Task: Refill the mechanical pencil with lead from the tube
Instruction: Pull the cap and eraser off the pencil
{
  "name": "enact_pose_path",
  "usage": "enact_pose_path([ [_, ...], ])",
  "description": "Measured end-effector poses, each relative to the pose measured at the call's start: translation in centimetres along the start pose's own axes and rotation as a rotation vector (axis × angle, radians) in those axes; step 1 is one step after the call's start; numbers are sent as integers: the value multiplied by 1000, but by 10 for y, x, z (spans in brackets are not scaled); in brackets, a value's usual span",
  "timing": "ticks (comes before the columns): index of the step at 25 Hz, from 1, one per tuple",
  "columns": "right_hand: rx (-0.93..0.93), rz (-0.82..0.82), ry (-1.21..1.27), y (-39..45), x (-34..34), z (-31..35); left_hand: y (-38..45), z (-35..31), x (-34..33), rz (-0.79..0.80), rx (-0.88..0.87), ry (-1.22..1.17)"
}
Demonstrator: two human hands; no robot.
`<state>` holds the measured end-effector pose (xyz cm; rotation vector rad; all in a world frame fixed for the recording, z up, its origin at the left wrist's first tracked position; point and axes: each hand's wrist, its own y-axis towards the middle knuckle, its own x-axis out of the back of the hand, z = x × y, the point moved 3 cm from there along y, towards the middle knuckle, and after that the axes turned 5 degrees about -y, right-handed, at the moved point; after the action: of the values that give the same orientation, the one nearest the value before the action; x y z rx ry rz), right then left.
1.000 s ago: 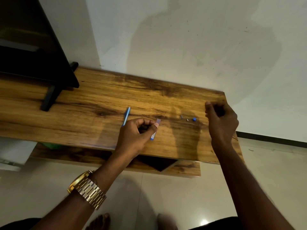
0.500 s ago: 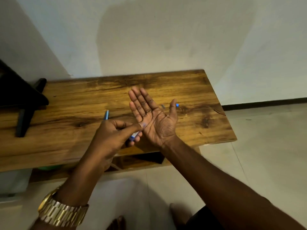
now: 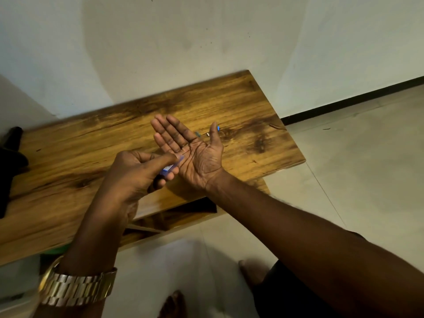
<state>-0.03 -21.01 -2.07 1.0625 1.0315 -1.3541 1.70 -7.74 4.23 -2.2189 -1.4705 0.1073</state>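
Tilted further, slim blue lead tube (image 3: 171, 166) pinched by left hand (image 3: 137, 177), touching flat open empty right hand (image 3: 190, 154), grained wooden table (image 3: 68, 161).

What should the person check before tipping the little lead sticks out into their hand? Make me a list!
1. Lead tube gripped firmly in left hand: ok.
2. Tube's open end aimed at the palm: ok, its tip sits at the palm's edge.
3. Right hand flat, palm up, ready to catch: ok.
4. Tube cap off: cannot tell, the tip is too small and blurred.
5. Lead already on the palm: cannot tell; only a thin dark line near the tube tip.
6. Small blue and silver parts safe on the wooden table: ok, lying behind the thumb.
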Motion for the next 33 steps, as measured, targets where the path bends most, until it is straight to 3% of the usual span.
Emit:
enact_pose_path([
  [7, 71, -149, 33, -7, 15, 42, -6, 21, -15, 89, -19, -2],
  [10, 134, -191, 13, -10, 18, 62, 5, 38, -15, -34, -47, 1],
  [14, 231, -243, -72, -24, 22, 86, 25, 42, -25, -252, -268, 205],
  [19, 219, -282, -176, -22, 15, 93, 44, 41, -39, -269, -332, 243],
  [26, 103, -244, -213, 4, -1, 50, 41, 50, -3, -397, -378, 251],
  [29, 123, -240, -230, 4, -1, 41, 26, 41, -11, -365, -564, 178],
  [33, 178, -228, -298, 3, -2, 46, 9, 35, -41, -243, -647, 138],
])
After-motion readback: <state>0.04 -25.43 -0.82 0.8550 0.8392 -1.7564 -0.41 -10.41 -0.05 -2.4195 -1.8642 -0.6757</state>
